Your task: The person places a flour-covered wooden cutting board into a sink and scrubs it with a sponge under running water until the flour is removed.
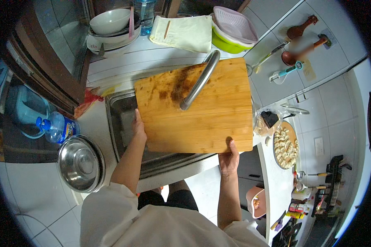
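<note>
A rectangular wooden cutting board (185, 123), with dark stains on its far part, is held over a stainless steel sink (123, 123). My left hand (139, 126) grips the board's left edge. Near the right end of its front edge, my right hand (229, 157) holds it with the thumb on top. A curved metal faucet (202, 80) reaches over the board, its tip in front of the board's middle. Whether the faucet touches the wood cannot be told. The board hides much of the sink, and the fingers under it are hidden.
Stacked metal bowls (82, 163) and a blue-capped plastic bottle (60, 126) stand left. Behind are stacked bowls (111, 21), a folded cloth (185, 34) and plastic baskets (235, 26). A tray of dumplings (286, 146) lies on the right counter, above a pink bin (256, 202).
</note>
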`<state>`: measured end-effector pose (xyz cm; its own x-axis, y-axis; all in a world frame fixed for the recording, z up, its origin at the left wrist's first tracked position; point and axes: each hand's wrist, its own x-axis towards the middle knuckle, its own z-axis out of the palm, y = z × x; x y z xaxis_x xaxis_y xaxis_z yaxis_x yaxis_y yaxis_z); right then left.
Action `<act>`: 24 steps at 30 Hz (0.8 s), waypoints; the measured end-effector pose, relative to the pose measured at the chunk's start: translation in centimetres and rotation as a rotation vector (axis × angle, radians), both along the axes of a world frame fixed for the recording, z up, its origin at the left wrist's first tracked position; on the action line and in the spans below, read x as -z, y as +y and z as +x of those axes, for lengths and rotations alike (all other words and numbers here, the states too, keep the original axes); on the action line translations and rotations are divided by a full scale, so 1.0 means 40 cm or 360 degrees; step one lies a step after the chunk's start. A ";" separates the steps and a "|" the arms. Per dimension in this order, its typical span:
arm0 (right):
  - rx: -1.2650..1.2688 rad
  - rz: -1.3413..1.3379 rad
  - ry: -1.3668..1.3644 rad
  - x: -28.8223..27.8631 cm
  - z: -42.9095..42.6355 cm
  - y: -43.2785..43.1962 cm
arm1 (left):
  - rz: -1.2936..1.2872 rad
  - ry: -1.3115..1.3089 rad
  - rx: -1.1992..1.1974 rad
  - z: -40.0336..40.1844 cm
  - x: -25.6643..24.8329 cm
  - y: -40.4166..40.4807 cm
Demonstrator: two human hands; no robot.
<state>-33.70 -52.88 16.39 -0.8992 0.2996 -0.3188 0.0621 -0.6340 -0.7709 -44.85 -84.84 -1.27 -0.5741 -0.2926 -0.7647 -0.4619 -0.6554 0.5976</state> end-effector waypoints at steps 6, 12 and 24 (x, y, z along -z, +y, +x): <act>0.0008 -0.0378 0.0069 0.068 -0.020 0.016 | -0.0425 0.0049 -0.0047 0.041 -0.058 -0.029; 0.0180 -0.0710 0.0020 0.186 -0.038 -0.021 | -0.0521 0.0171 -0.0352 0.084 -0.216 -0.071; -0.0219 -0.0986 -0.0249 0.355 -0.065 -0.161 | -0.0917 0.0602 -0.0579 0.168 -0.405 -0.161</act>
<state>-36.29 -59.32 2.19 -0.8452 -0.0961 -0.5258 0.2560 -0.9363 -0.2403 -38.11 -91.26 14.91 -0.5573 -0.8044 -0.2059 0.0261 -0.2648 0.9640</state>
